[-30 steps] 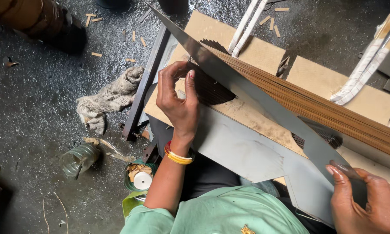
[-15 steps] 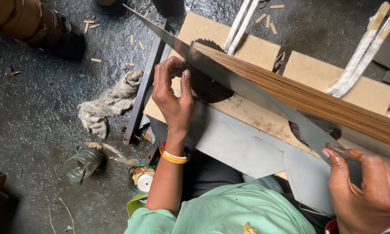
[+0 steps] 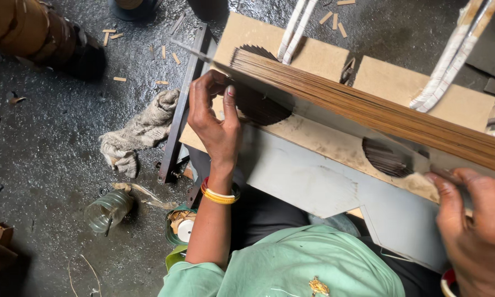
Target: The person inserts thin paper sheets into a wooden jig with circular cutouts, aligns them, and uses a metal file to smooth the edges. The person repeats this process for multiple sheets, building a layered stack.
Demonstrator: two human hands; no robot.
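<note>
Fingers on thin brown strips — tightly stacked.

A bundle of thin sticks lies lengthwise on the board jig, above two round cut-outs. The left hand rests at the bundle's left end, the right hand at its right. On the floor, left of the jig: a rag; nearer the person, a jar.

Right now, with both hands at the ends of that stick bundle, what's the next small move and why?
Probably press the left hand in to square the bundle of thin sticks: its left ends look fanned and uneven, while the right hand steadies the far end.
</note>
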